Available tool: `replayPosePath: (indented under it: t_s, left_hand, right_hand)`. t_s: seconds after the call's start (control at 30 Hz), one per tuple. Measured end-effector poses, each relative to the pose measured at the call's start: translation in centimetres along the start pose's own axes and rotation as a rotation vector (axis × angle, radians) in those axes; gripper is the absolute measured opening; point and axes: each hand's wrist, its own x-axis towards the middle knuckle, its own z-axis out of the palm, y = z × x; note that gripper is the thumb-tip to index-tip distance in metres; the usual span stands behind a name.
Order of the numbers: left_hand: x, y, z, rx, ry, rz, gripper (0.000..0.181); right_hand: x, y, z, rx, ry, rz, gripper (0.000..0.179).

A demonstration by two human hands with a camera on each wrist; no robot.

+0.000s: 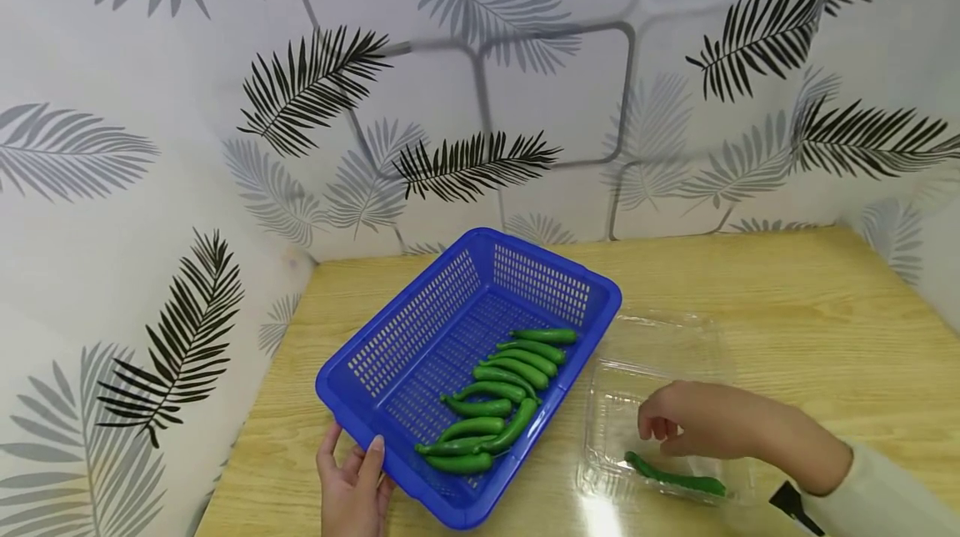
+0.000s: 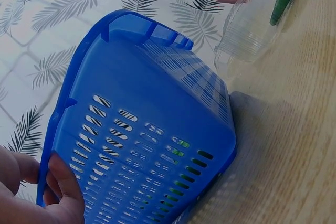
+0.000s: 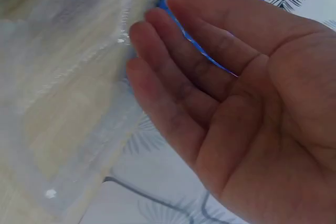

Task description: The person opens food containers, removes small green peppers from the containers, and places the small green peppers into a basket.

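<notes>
My left hand [image 1: 351, 487] grips the rim of a blue plastic basket [image 1: 459, 510] at its near left corner, thumb over the edge and fingers beneath. Several green chili peppers [image 1: 480, 409] lie in a slanting row along the basket's right side. Over a clear plastic container [image 1: 600, 437], my right hand [image 1: 705, 420] hovers with loosely bent fingers. Its palm [image 3: 257, 124] holds nothing in the right wrist view. A single green pepper [image 1: 678, 480] lies along the container's near side, just below this hand.
The container's clear lid [image 1: 667, 328] lies folded back behind it. Both stand on a wood-grain table [image 1: 825, 303], with the container right of the basket. A leaf-patterned wall covering [image 1: 540, 103] rises behind and at the sides.
</notes>
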Motion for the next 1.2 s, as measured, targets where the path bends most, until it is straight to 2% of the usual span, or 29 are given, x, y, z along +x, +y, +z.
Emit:
replayPosePath:
  t_s: [0.2,0.37,0.57,0.9,1.07,1.2]
  left_hand:
    - [0.0,-0.1,0.0,-0.005,-0.011,0.010,0.064]
    - [-0.1,-0.1,0.0,-0.014,-0.022,0.024,0.063]
    - [0.0,-0.1,0.0,-0.017,-0.012,0.018,0.063]
    - [0.0,-0.1,0.0,-0.028,-0.018,0.034,0.063]
    - [-0.1,0.0,0.0,-0.007,-0.020,0.023,0.064]
    - [-0.1,0.0,0.1,0.001,-0.019,0.024,0.064]
  right_hand:
    - [-1.9,1.8,1.2,0.063,-0.070,0.147,0.017]
    - [-2.5,2.9,2.0,0.076,-0.063,0.182,0.019]
    - [-2.6,3.2,2.9,0.109,-0.071,0.208,0.024]
    - [-2.4,3.2,3.2,0.191,-0.093,0.117,0.033]
    - [-2.3,3.5,3.2,0.228,-0.091,0.071,0.029]
    - [-2.3,3.6,2.1,0.239,-0.063,-0.003,0.022]
